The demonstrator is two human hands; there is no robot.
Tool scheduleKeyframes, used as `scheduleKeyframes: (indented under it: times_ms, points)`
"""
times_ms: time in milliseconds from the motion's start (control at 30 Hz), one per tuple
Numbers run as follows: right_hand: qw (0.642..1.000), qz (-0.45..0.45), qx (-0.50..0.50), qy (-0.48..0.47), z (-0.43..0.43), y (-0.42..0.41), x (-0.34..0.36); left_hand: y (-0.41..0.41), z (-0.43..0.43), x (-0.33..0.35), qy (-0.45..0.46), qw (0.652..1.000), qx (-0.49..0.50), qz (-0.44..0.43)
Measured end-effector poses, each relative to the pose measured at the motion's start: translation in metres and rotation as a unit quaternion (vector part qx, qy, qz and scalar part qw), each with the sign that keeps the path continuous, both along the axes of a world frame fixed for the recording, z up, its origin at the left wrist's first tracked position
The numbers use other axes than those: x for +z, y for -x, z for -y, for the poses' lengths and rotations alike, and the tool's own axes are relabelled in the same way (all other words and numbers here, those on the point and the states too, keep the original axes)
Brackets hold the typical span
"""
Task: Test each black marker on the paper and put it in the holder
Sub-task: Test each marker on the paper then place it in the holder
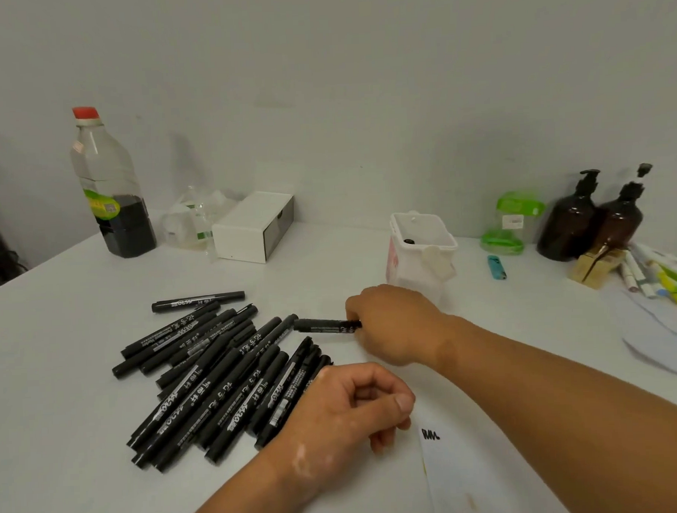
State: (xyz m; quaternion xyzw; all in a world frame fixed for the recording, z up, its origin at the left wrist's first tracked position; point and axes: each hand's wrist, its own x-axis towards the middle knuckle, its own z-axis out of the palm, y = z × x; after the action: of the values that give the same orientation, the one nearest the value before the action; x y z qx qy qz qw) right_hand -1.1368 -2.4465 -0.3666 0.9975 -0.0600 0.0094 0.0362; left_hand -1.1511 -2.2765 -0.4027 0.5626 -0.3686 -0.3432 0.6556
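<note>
Now, right hand: clamped on marker at pile edge.
Left hand: curled, empty, beside paper.
Holder: just behind right hand.
Advice: carry marker to paper, uncap, scribble near existing mark, recap firmly before dropping in.

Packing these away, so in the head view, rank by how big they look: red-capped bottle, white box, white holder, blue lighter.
1. red-capped bottle, clearly largest.
2. white box and white holder look about alike; the holder stands nearer the camera, so I won't rank them.
3. blue lighter, smallest.
</note>
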Motion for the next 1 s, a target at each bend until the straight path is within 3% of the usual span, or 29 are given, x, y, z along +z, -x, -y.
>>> scheduleKeyframes:
  times_ms: [167, 267, 433, 567, 667, 733, 800, 1000]
  points:
    - [0.981, 0.051, -0.085, -0.165, 0.016, 0.093, 0.015, 0.002, 0.000, -0.003, -0.016, 0.999, 0.002, 0.036]
    - [0.940, 0.074, -0.146, -0.300, 0.023, 0.148, 0.005, 0.003, 0.000, -0.004, -0.046, 0.996, -0.007, 0.077]
    - [0.759, 0.153, -0.182, -0.607, 0.027, 0.199, -0.015, 0.007, -0.001, -0.007, -0.087, 0.985, -0.005, 0.147]
    - [0.641, 0.195, -0.175, -0.722, 0.027, 0.206, -0.023, 0.012, 0.000, -0.005, -0.092, 0.981, 0.016, 0.168]
    - [0.585, 0.226, -0.155, -0.764, 0.024, 0.203, -0.028, 0.022, 0.006, -0.001, -0.094, 0.970, 0.052, 0.218]
    - [0.577, 0.239, -0.148, -0.767, 0.022, 0.202, -0.028, 0.031, 0.013, 0.004, -0.095, 0.960, 0.038, 0.260]
    - [0.591, 0.239, -0.135, -0.758, 0.021, 0.202, -0.029, 0.043, 0.022, 0.008, -0.100, 0.957, 0.006, 0.274]
    - [0.697, 0.229, -0.124, -0.669, 0.016, 0.203, -0.028, 0.063, 0.047, 0.014, -0.109, 0.908, 0.018, 0.404]
